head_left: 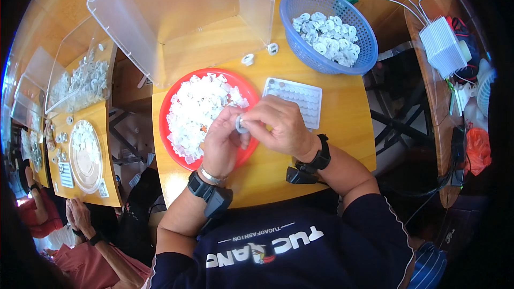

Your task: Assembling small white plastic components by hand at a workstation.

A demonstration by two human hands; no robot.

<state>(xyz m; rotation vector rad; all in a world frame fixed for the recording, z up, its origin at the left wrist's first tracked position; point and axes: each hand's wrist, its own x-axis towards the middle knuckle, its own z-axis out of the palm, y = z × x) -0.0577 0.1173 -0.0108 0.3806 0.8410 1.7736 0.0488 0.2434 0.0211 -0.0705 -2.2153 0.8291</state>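
Note:
Over the right edge of a red round tray (168, 150) my two hands meet around a small round grey-white plastic part (240, 124). My left hand (220, 142) is closed on the part with its fingertips. My right hand (281, 126) pinches at the same part from the other side; any smaller piece between its fingers is too small to make out. Small white and clear plastic pieces (195, 109) are heaped in the tray. Partly behind my right hand lies a white rectangular tray (308, 99) with rows of small grey shapes.
A blue perforated basket (292, 40) of round white parts stands at the back right. Two loose white parts (260, 54) lie by a large clear plastic bin (187, 16). To the left, another person's hands (79, 217) are near a second table (110, 184).

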